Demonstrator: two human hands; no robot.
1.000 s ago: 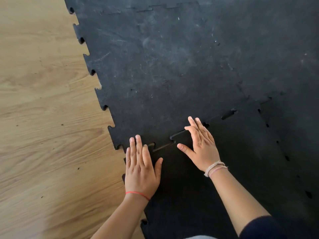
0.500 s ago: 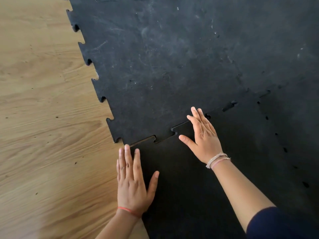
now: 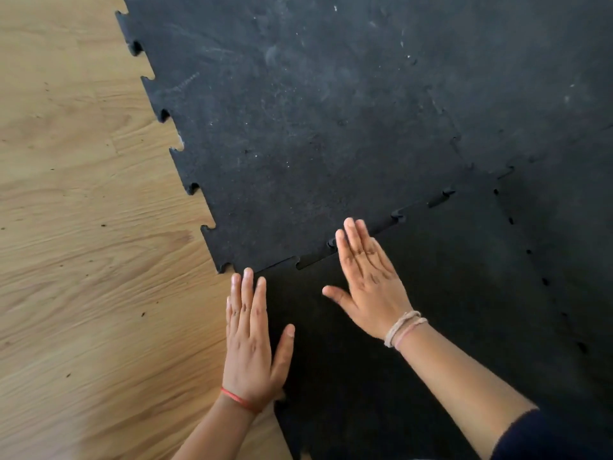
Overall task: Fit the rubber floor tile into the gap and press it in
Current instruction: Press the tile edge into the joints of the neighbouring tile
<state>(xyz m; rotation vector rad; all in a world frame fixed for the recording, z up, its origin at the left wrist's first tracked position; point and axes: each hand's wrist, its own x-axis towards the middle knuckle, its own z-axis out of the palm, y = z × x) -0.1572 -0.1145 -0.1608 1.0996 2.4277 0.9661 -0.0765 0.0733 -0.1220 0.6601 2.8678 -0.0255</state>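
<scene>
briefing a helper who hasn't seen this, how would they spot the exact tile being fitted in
Find the black rubber matting covering the wooden floor. The rubber floor tile sits at its near left corner, under the right hand, the left hand along its left edge. Unlike its scuffed grey neighbours, it is darker and cleaner, with open slits along its far seam.

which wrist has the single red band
The left hand wears the single thin red band at its wrist; the right hand wears pale beige and pink bands instead.
</scene>
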